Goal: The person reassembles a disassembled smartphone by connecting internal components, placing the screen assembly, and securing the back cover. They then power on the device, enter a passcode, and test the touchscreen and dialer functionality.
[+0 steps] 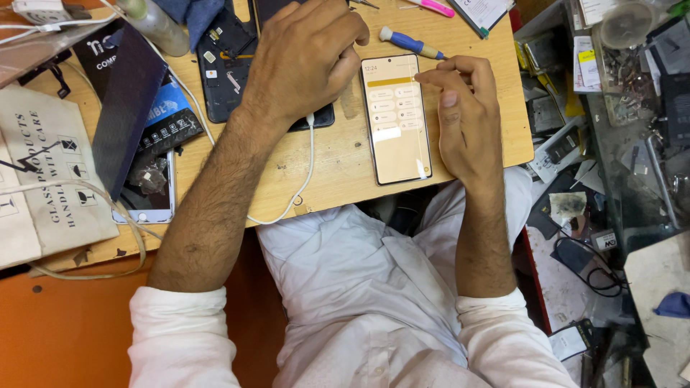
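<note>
Both hands [305, 61] [463, 115] loosely curled, forearms bare

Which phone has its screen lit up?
The pale phone lying flat by the right hand is lit, showing buttons. The opened dark phone and the cracked phone are dark.
</note>
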